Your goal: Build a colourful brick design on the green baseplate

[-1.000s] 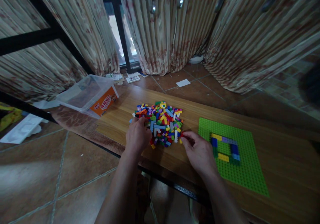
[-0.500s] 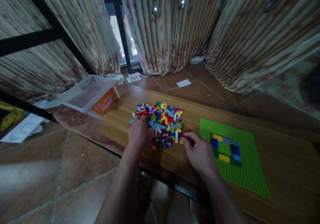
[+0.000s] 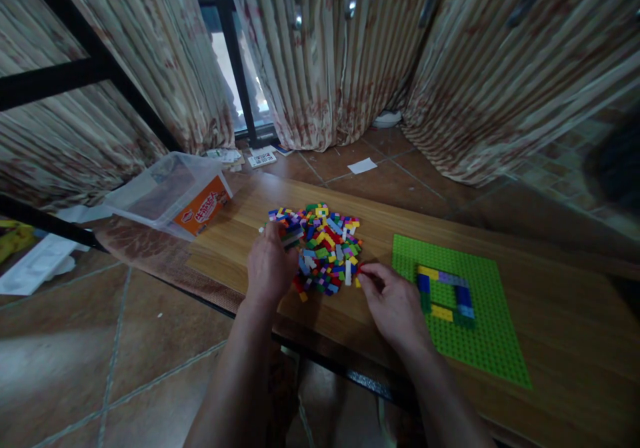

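Observation:
A heap of small coloured bricks [image 3: 323,245] lies on the wooden table [image 3: 380,228]. My left hand [image 3: 269,268] rests on the heap's left side, fingers curled down among the bricks. My right hand [image 3: 393,305] sits at the heap's right edge, thumb and forefinger pinched on a small red brick [image 3: 359,269]. To the right lies a green baseplate [image 3: 483,341] carrying a square ring of yellow, purple, blue and green bricks [image 3: 445,295].
A clear plastic tub with an orange label [image 3: 173,195] stands at the table's left end. Striped curtains [image 3: 350,55] hang behind. Papers [image 3: 363,165] and cards lie on the tiled floor. White packaging [image 3: 33,265] lies at the far left.
My left hand has slid up and further into the heap's left side. My right hand has stayed at the right edge with the same pinch. The view has shifted slightly.

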A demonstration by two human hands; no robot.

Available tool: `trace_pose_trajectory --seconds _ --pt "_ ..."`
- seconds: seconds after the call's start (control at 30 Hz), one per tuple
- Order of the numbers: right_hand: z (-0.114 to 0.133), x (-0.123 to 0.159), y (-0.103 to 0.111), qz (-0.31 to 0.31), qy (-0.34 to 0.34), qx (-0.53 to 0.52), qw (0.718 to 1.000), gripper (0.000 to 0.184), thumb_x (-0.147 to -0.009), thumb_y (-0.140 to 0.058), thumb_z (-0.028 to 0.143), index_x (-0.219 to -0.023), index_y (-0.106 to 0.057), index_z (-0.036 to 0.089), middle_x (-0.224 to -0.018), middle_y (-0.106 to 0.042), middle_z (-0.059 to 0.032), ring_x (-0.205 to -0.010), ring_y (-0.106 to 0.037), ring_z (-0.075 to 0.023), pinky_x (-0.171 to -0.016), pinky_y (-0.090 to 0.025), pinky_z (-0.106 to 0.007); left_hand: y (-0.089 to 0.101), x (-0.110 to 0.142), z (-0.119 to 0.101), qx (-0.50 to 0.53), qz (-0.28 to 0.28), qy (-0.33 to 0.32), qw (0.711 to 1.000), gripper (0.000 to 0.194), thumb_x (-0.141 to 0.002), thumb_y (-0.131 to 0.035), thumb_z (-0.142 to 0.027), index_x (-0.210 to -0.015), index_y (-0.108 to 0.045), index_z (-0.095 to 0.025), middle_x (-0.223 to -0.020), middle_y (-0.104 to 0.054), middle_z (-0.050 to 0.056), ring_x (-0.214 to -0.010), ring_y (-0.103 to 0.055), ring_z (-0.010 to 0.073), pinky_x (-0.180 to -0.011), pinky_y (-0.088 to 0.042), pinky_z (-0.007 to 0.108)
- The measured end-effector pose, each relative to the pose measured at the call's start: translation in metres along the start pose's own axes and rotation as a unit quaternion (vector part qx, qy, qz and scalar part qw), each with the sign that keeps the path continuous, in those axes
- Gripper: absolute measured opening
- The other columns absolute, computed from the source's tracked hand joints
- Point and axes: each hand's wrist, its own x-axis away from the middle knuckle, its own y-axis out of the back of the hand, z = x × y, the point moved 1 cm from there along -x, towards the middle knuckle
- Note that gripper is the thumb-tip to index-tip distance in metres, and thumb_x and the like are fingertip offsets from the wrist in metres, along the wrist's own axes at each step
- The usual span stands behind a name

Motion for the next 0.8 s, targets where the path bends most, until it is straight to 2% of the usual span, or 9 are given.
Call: trace_pose_trajectory --seconds 0.07,0.13,0.3,0.37,0.43,0.53,0.6,0.7,0.8 --pt "0.0 0.0 0.001 -0.005 0.002 -0.006 1.0 0.023 -0.088 -0.05 0.031 -0.095 -0.068 0.02 -0.092 -0.073 -0.0055 -0.078 -0.066 -0.0198 -0.074 -0.047 -0.033 0.0 -0.001 -0.002 0.092 0.001 0.02 0.996 0.04 -0.074 -0.063 -0.021 -0.113 -0.055 -0.018 -0.1 -0.067 0.008 -0.086 -0.064 0.0215 -0.077 -0.049 0.033" --pt "0.001 0.001 0.002 -0.018 0.004 -0.021 1.0 0.023 -0.088 -0.05 0.032 -0.095 -0.068 0.02 -0.093 -0.073 -0.0058 -0.079 -0.066 -0.0201 -0.074 -0.048 -0.034 -0.003 0.001 -0.006 0.233 0.02 0.041 0.971 0.041 -0.07 -0.068 -0.022 -0.108 -0.054 -0.018 -0.095 -0.065 0.005 -0.075 -0.062 0.0164 -0.068 -0.048 0.028" --pt "0.006 0.001 0.004 -0.065 -0.038 -0.178 0.981 0.026 -0.086 -0.057 0.041 -0.095 -0.069 0.02 -0.088 -0.073 -0.0054 -0.075 -0.066 -0.0182 -0.07 -0.05 -0.032 -0.016 0.018 -0.034 0.56 0.141 0.085 0.812 0.046 -0.059 -0.079 -0.025 -0.094 -0.051 -0.018 -0.085 -0.063 -0.001 -0.066 -0.06 0.0103 -0.062 -0.048 0.022" --pt "0.009 -0.001 0.004 -0.065 -0.069 -0.286 0.954 0.029 -0.083 -0.062 0.044 -0.095 -0.069 0.02 -0.082 -0.071 -0.0031 -0.069 -0.063 -0.0158 -0.064 -0.05 -0.029 -0.023 0.029 -0.048 0.607 0.172 0.081 0.771 0.045 -0.058 -0.081 -0.025 -0.091 -0.051 -0.017 -0.082 -0.064 -0.002 -0.066 -0.06 0.0098 -0.062 -0.049 0.022" --pt "0.01 -0.002 0.003 -0.053 -0.095 -0.394 0.913 0.03 -0.079 -0.067 0.047 -0.092 -0.069 0.02 -0.075 -0.069 -0.0006 -0.064 -0.06 -0.0132 -0.058 -0.048 -0.026 -0.029 0.039 -0.059 0.626 0.203 0.075 0.749 0.044 -0.058 -0.082 -0.025 -0.09 -0.052 -0.017 -0.081 -0.064 -0.002 -0.064 -0.06 0.0094 -0.061 -0.049 0.022" --pt "0.01 -0.003 0.003 -0.046 -0.119 -0.501 0.856 0.029 -0.073 -0.074 0.045 -0.085 -0.069 0.019 -0.07 -0.066 0.0011 -0.06 -0.056 -0.0107 -0.054 -0.045 -0.023 -0.034 0.049 -0.069 0.643 0.205 0.08 0.734 0.044 -0.058 -0.084 -0.025 -0.088 -0.053 -0.017 -0.081 -0.065 -0.002 -0.064 -0.06 0.0097 -0.062 -0.049 0.023" --pt "0.009 -0.003 0.006 -0.051 -0.125 -0.523 0.842 0.028 -0.07 -0.077 0.043 -0.084 -0.071 0.019 -0.071 -0.066 0.001 -0.059 -0.054 -0.0098 -0.054 -0.044 -0.023 -0.035 0.052 -0.071 0.64 0.191 0.093 0.738 0.037 -0.061 -0.082 -0.027 -0.083 -0.054 -0.017 -0.076 -0.063 -0.003 -0.062 -0.058 0.0085 -0.062 -0.047 0.022" --pt "0.008 -0.003 0.009 -0.06 -0.122 -0.507 0.851 0.027 -0.072 -0.076 0.043 -0.086 -0.072 0.02 -0.071 -0.067 0.0011 -0.059 -0.053 -0.0096 -0.055 -0.044 -0.023 -0.035 0.052 -0.071 0.624 0.192 0.112 0.749 0.031 -0.064 -0.08 -0.028 -0.078 -0.055 -0.016 -0.067 -0.059 -0.005 -0.057 -0.053 0.0065 -0.058 -0.044 0.02" --pt "0.008 -0.002 0.009 -0.059 -0.11 -0.452 0.883 0.03 -0.076 -0.071 0.047 -0.088 -0.072 0.02 -0.076 -0.07 0.0002 -0.062 -0.056 -0.0117 -0.057 -0.045 -0.024 -0.034 0.052 -0.072 0.618 0.203 0.112 0.752 0.033 -0.063 -0.08 -0.03 -0.083 -0.058 -0.016 -0.069 -0.061 -0.004 -0.057 -0.054 0.0076 -0.056 -0.043 0.02"
